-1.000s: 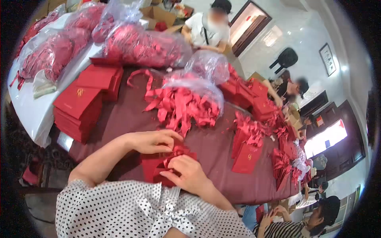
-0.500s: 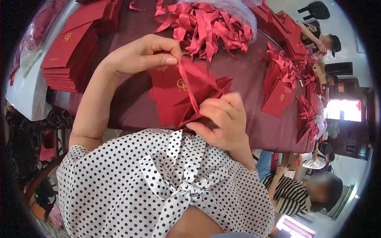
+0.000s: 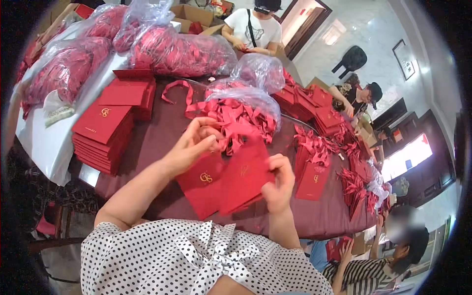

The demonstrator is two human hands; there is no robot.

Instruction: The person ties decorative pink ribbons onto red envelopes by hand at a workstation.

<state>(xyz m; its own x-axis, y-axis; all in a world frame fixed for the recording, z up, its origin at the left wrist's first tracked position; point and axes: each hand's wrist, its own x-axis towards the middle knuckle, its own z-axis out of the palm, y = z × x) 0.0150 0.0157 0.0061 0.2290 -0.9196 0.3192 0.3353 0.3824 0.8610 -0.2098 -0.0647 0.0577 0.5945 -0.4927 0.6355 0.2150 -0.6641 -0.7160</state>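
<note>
Held upright on its right edge, a blurred red bag (image 3: 243,177) with faint gold lettering is between the fingers and thumb of my right hand (image 3: 279,184). My left hand (image 3: 194,145) is closed, up and left of the bag, on a red ribbon (image 3: 238,130) at the bag's top. Blur hides exactly where the ribbon runs. Below my left hand, another red bag (image 3: 199,184) with a gold logo lies flat, partly covered by the held one. A heap of loose red ribbons (image 3: 246,115) in clear plastic lies just beyond.
Stacked red bags (image 3: 103,132) stand at left on the dark red tablecloth (image 3: 157,191). Plastic sacks of red ribbon (image 3: 182,51) lie behind. More ribboned bags (image 3: 312,179) line the right side. Several people are around the table, one in a striped top (image 3: 364,275).
The view has tilted up, showing more of the table's far side. The held bag has turned from edge-on to front-facing, and my right hand has moved to its right edge.
</note>
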